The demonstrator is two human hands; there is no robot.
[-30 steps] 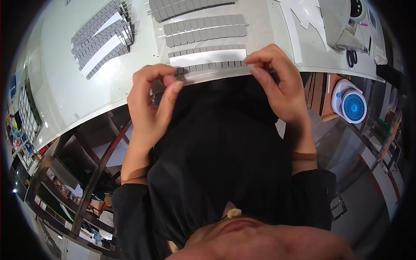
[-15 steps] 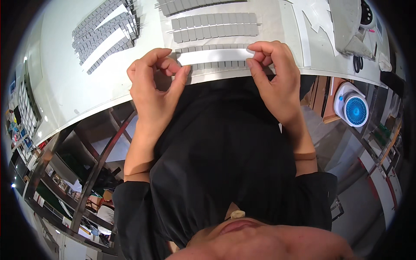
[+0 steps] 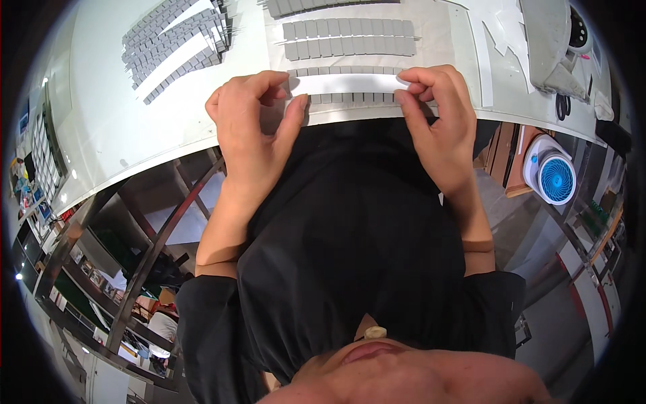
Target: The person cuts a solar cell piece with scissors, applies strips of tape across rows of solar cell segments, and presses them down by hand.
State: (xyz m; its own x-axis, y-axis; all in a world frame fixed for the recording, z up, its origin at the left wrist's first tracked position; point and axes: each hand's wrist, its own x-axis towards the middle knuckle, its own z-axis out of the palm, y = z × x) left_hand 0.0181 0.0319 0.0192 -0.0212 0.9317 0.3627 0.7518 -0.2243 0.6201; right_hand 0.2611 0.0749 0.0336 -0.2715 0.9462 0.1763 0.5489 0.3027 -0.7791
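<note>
A white strip (image 3: 346, 83) lies lengthwise over a row of small grey rectangular pieces (image 3: 346, 99) near the table's front edge. Grey edges show along both its long sides. At the left end, my left hand (image 3: 254, 124) is curled, with thumb and index finger on either side of the strip's width. My right hand (image 3: 443, 124) grips the opposite end in the same way, thumb on the near side and index finger on the far side. The fingertips partly cover both ends. Just beyond lies another grey row (image 3: 348, 38) with thin wires sticking out at its ends.
A stack of grey rows with white strips (image 3: 178, 50) lies at the far left. More grey pieces (image 3: 323, 7) sit at the top edge. White scraps (image 3: 501, 34) and a clear plastic bin (image 3: 548, 50) are on the right. A white and blue fan (image 3: 557, 178) stands below the table's right side.
The whole view has shifted slightly, so the table and its contents appear farther right. Both hands stay at the strip's ends, with only small finger movements.
</note>
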